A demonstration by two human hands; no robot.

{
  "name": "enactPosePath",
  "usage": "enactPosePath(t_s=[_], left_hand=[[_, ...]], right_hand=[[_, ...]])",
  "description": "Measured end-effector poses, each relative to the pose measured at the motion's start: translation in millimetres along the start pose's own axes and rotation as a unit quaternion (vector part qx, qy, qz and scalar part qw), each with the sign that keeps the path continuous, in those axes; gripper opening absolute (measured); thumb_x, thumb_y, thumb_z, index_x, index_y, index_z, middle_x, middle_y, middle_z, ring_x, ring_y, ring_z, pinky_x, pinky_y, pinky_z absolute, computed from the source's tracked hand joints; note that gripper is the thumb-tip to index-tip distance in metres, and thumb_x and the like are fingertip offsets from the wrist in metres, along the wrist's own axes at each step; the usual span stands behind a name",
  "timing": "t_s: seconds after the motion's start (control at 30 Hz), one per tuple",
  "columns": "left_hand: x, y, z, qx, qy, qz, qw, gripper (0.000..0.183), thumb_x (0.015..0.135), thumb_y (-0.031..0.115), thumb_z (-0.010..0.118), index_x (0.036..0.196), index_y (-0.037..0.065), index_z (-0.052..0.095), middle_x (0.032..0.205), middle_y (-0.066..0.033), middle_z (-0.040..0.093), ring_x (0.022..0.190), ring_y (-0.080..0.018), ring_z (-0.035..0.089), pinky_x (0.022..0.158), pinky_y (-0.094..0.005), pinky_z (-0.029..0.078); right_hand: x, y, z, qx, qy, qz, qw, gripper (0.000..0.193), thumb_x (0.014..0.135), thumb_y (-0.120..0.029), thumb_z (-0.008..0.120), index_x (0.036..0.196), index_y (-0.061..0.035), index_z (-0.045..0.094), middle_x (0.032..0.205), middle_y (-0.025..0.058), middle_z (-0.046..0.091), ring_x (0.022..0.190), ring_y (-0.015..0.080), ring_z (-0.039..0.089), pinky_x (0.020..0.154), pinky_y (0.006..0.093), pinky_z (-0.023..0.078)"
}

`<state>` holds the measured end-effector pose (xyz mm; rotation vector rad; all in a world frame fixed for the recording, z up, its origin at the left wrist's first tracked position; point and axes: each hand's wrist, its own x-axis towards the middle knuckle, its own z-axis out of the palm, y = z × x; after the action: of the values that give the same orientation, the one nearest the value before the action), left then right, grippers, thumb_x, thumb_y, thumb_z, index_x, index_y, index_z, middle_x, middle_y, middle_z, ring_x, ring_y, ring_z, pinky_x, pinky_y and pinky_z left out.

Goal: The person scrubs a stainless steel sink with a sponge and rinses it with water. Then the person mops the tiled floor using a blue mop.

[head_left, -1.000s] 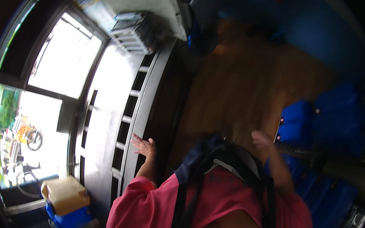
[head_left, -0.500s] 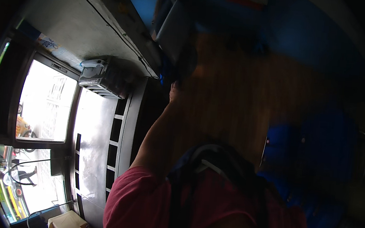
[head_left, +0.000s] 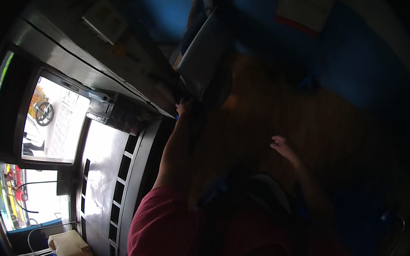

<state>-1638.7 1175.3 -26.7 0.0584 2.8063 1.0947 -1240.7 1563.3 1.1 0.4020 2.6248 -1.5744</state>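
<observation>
My left arm stretches forward along the dark wall side, and my left hand (head_left: 183,108) is at the lower end of a grey upright panel (head_left: 200,54). Shadow hides what its fingertips touch, if anything. A small patch of blue shows just below that hand. My right hand (head_left: 285,148) hangs over the brown wood-look floor (head_left: 253,103), its fingers loosely bent and apart with nothing seen in them.
On the left are a bright window (head_left: 57,120) and a metal door (head_left: 101,167) with dark slots. A black rack (head_left: 121,113) is near the door top. A white socket box (head_left: 104,20) sits on the ledge. A beige container (head_left: 70,246) stands lower left. Much of the right is dark.
My right hand has come into view over the floor. My left arm remains stretched forward, its hand lower in the picture. The whole view has shifted and darkened.
</observation>
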Motion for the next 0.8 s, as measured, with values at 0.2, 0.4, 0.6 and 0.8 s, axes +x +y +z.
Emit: enactPosePath(t_s=[0.2,0.4,0.6,0.8], left_hand=[[-79,97,6,-0.193,0.037,0.095,0.976,0.043,0.088,0.033,0.057,0.115,-0.001,0.056,0.115,-0.0209,0.056,0.110,-0.0353,0.052,0.093,-0.0387,0.041],[-124,187,-62,-0.374,-0.084,-0.009,0.924,0.032,0.086,0.026,0.058,0.106,0.001,0.062,0.109,-0.0179,0.061,0.105,-0.0281,0.059,0.087,-0.0353,0.047],[-136,177,-42,0.173,-0.147,-0.005,0.974,0.032,0.085,0.033,0.058,0.102,0.006,0.063,0.110,-0.0072,0.062,0.102,-0.0201,0.058,0.090,-0.0320,0.045],[-153,181,-15,0.092,-0.081,-0.026,0.992,0.032,0.085,0.032,0.057,0.104,0.006,0.061,0.112,-0.0076,0.061,0.103,-0.0203,0.057,0.091,-0.0319,0.044]], right_hand=[[119,-168,46,-0.155,-0.112,-0.160,0.968,0.054,0.072,-0.027,0.072,0.119,-0.0048,0.056,0.109,0.0177,0.062,0.103,0.0314,0.059,0.091,0.0388,0.046],[212,-215,87,-0.011,-0.100,-0.135,0.986,0.037,0.076,-0.025,0.068,0.105,-0.0027,0.061,0.094,0.0169,0.065,0.089,0.0311,0.062,0.081,0.0395,0.048],[229,-269,65,-0.078,-0.304,-0.137,0.940,0.028,0.087,-0.029,0.061,0.079,-0.0023,0.064,0.069,0.0052,0.064,0.066,0.0189,0.062,0.066,0.0346,0.047],[270,-313,68,0.449,-0.553,0.128,0.690,0.052,0.090,-0.050,0.052,0.095,0.0005,0.064,0.066,0.0102,0.064,0.057,0.0160,0.061,0.054,0.0273,0.049]])
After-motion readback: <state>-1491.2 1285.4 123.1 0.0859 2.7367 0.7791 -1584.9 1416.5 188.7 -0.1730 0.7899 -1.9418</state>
